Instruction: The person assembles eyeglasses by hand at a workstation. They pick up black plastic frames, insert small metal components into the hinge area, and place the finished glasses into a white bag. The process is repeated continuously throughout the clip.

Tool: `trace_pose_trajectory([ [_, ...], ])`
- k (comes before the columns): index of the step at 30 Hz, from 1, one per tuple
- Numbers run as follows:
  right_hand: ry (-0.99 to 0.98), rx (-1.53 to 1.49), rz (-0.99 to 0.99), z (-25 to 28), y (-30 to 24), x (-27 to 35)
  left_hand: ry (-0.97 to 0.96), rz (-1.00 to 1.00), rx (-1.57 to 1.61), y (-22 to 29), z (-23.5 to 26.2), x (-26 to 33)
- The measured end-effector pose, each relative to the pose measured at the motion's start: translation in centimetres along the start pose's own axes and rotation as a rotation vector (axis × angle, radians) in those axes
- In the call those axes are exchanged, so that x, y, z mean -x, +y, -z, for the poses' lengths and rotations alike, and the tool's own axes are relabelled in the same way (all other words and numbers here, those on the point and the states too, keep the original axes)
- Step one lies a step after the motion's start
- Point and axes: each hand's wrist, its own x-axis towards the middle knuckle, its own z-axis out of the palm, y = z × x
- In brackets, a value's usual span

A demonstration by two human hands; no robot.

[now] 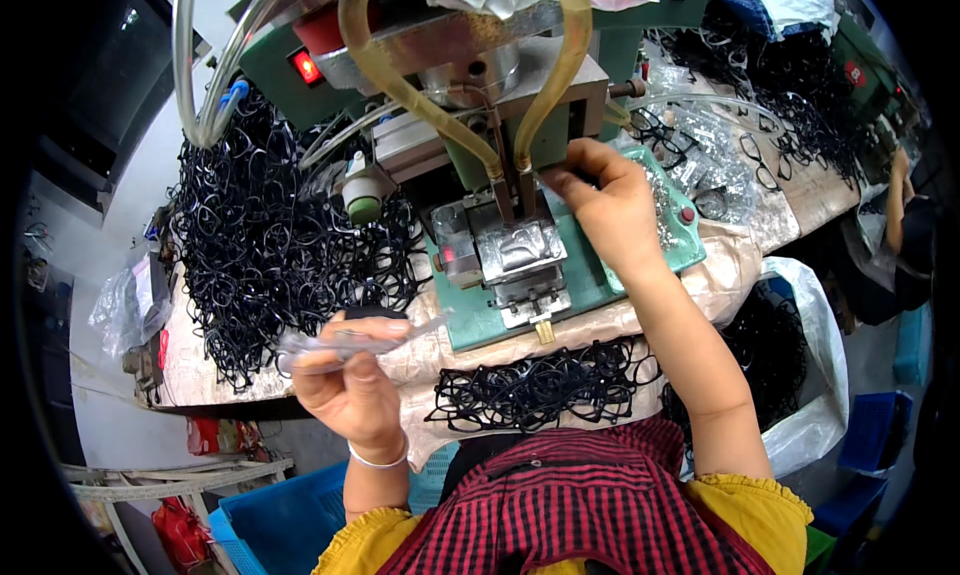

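My left hand (355, 390) is closed around thin, silvery tweezers (420, 331), slightly smeared by motion, with the tip pointing right. It hovers in front of the green-based machine (470, 327), at the left of its metal fixture (522, 247). A dark piece shows just behind these fingers. My right hand (615, 210) reaches to the right side of the machine's two upright prongs (515, 195), thumb and fingers bent together. What they pinch, if anything, is hidden. Below the fixture lies a row of black eyeglass frames (545, 387).
A large heap of black frames (290, 245) covers the table's left side. Beside my right wrist stands a green tray (685, 245) of small metal parts. Yellowish hoses (570, 55) arch over the machine. A white sack (825, 385) and a blue crate (285, 520) stand below the table.
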Motion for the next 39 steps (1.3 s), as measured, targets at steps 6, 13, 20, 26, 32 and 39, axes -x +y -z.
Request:
trace_pose_trajectory([
  [6, -0.121, 0.317, 0.486, -1.5, 1.2, -1.6, -0.049, -0.117, 0.002, 1.7, -1.0, -3.3],
  [13, -0.647, 0.649, 0.111, -2.4, -2.0, -5.5, 0.029, -0.082, 0.008, -0.3, -3.7, -6.9],
  [20, -0.398, 0.402, 0.125, -3.1, 0.3, -5.1, -0.007, -0.120, -0.063, 0.3, -3.5, -6.7],
  [26, 0.085, -0.222, -0.116, 1.5, 1.0, -0.6, 0.036, -0.039, -0.059, 0.1, -0.4, -2.6],
  [32, 0.007, -0.068, 0.094, -0.8, -1.0, 4.0, 0.043, -0.068, 0.159, 0.8, -2.4, -3.5],
  [39, 0.020, -0.215, 0.150, -2.0, -1.4, 4.3, 0.029, -0.002, -0.016, 0.0, -3.2, -7.2],
])
